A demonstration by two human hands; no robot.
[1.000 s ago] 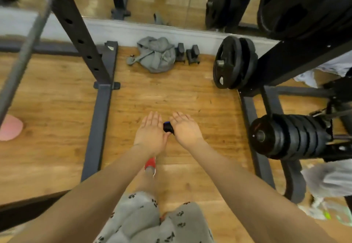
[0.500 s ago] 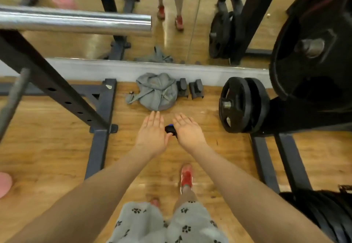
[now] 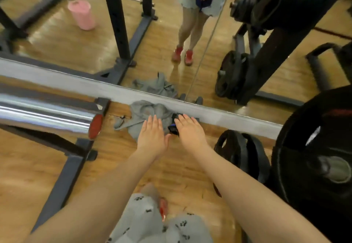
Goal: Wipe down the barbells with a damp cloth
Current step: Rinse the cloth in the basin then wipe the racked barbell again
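Observation:
The chrome barbell sleeve point(image 3: 47, 114) reaches in from the left at about hand height and ends in a red cap point(image 3: 95, 127). My left hand point(image 3: 152, 136) and my right hand point(image 3: 190, 131) are stretched out side by side, palms down, fingers straight, just right of that cap. A small dark blue cloth point(image 3: 173, 129) shows between them at my right thumb. The wall mirror shows the blue cloth point(image 3: 203, 1) bunched under the hands. Neither hand touches the bar.
A large black weight plate point(image 3: 314, 159) fills the right side, with smaller plates point(image 3: 242, 153) on the floor beside it. A grey bag point(image 3: 144, 112) lies by the mirror's base. Dark rack feet point(image 3: 62, 182) cross the wooden floor at left. A pink roller point(image 3: 82, 14) appears in the mirror.
The view has tilted up and moved closer to the mirror. The barbell sleeve now lies lower in view, level with my hands. Both hands keep their flat, side-by-side pose with the cloth between them.

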